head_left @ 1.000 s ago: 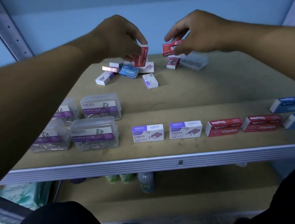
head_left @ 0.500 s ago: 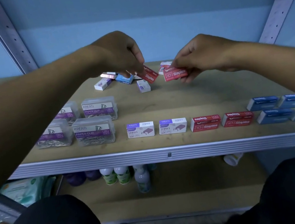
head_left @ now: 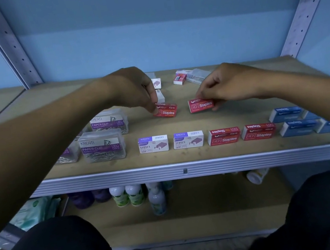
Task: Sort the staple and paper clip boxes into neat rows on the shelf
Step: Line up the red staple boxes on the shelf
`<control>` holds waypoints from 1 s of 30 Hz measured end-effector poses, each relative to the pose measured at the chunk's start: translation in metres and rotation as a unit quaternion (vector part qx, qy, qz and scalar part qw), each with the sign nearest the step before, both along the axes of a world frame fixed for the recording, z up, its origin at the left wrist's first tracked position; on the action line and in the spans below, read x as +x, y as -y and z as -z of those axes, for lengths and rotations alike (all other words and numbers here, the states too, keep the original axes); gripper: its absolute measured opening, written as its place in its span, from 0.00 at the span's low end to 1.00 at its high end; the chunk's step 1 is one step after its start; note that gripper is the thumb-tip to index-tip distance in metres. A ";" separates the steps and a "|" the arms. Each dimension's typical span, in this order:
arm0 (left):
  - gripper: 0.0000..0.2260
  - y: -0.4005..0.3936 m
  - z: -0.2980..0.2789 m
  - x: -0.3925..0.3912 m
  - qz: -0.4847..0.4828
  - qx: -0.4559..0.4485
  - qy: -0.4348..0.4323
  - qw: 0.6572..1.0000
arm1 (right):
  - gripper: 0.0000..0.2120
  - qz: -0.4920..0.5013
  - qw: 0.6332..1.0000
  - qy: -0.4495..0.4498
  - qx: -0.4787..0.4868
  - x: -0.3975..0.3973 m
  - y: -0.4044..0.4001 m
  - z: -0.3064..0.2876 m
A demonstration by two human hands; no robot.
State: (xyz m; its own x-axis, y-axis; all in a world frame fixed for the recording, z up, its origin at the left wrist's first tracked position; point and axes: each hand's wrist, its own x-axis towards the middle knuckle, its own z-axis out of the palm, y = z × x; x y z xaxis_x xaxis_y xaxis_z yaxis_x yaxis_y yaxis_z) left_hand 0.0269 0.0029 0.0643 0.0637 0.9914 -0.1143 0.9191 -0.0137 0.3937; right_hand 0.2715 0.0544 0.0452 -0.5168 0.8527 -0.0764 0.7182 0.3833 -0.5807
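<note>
My left hand (head_left: 133, 90) pinches a red staples box (head_left: 166, 111) by its left end, low over the wooden shelf (head_left: 181, 124). My right hand (head_left: 227, 85) grips a second red staples box (head_left: 200, 105) just to the right of the first. Both boxes sit behind the front row. That row holds two white-and-purple staples boxes (head_left: 153, 145), two red staples boxes (head_left: 223, 136) and several blue boxes (head_left: 297, 126). Clear paper clip boxes (head_left: 102, 145) stand at the left, partly hidden by my left arm.
Loose boxes lie at the back of the shelf: white ones (head_left: 156, 83), a red one (head_left: 180, 78) and a clear plastic box (head_left: 196, 75). Metal uprights (head_left: 6, 42) flank the shelf against a blue wall. Bottles (head_left: 126, 195) stand on the lower shelf. My knees fill the bottom corners.
Both hands have come forward and down from the back pile, each carrying a red staples box to a spot behind the front row. The view has tilted up.
</note>
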 end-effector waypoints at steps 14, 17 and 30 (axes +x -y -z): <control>0.13 0.002 0.001 0.008 0.036 0.017 -0.056 0.998 | 0.07 -0.017 1.000 -0.006 -0.006 0.005 -0.002 -0.002; 0.10 0.001 0.002 0.013 0.049 0.022 -0.043 0.998 | 0.07 -0.020 1.000 -0.010 -0.013 0.003 -0.001 -0.004; 0.09 -0.004 0.007 0.031 0.047 0.082 -0.035 0.995 | 0.08 -0.039 0.993 0.079 0.079 0.007 0.005 -0.011</control>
